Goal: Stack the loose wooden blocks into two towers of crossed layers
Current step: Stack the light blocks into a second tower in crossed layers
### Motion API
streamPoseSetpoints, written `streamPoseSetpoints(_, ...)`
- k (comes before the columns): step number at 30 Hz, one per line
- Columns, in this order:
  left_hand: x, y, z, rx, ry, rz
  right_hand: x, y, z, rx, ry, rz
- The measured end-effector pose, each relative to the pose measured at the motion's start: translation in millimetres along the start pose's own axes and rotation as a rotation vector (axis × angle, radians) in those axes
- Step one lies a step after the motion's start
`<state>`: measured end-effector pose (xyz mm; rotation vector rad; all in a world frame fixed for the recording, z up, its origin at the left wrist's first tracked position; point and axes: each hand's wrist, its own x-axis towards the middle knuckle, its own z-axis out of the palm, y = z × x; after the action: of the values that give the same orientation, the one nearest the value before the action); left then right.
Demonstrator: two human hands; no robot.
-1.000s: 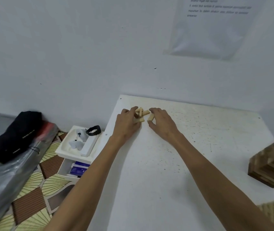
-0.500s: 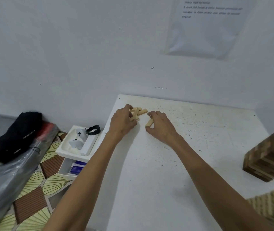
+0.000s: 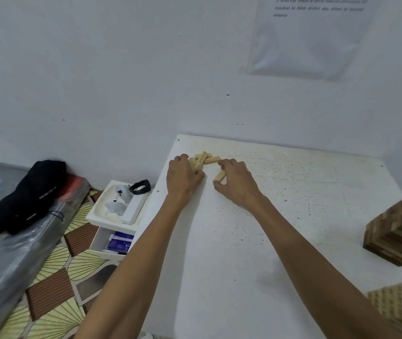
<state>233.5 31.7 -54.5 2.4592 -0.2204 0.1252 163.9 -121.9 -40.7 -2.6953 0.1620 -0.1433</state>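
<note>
A paper sheet [image 3: 312, 45] on the wall carries blurred print; only "masukkan ke dalam" and "simpanan" are readable. White lettering on the black cap [image 3: 23, 199] is too small to read.

Soft, even, cool-white light; no source is in view. The white desk [image 3: 293, 216] and the wall [image 3: 97, 81] reflect it diffusely, and a dull sheen shows on the plastic sheet [image 3: 11, 265] left of the desk. Faint, soft-edged shadows lie on the desk beside the forearms [image 3: 146, 253]. Wide-angle distortion splays the desk's edges and tilts the dark block tower [image 3: 400, 231] at its right edge. The loose blocks [image 3: 204, 159] at the far left corner are fairly sharp. The pale tower [image 3: 398, 302] at the near right corner and the print on the wall sheet [image 3: 317, 33] are blurred.
</note>
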Motion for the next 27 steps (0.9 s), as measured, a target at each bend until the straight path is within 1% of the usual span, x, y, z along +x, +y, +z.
streamPoseSetpoints(3, -2, 0, 3, 0.025, 0.029, 0.006, -4, 2, -2, 0.034, 0.001, -0.006)
streamPoseSetpoints(9, -22, -4, -4, 0.000, 0.000, 0.017, -16, 5, -6, 0.113, 0.006, 0.001)
streamPoseSetpoints(16, -99, -12, -5, -0.051, 0.059, 0.170, -66, 4, -5, 0.167, 0.008, -0.012)
streamPoseSetpoints(18, -111, -12, -6, -0.071, 0.057, 0.203, -78, 4, -6, 0.130, 0.002, -0.045)
streamPoseSetpoints(23, -99, -8, -16, -0.068, -0.041, 0.222, -80, -2, -12, -0.004, -0.058, -0.101)
streamPoseSetpoints(27, -87, -6, -16, -0.096, -0.063, 0.193, -71, -1, -11, -0.028, -0.011, -0.074)
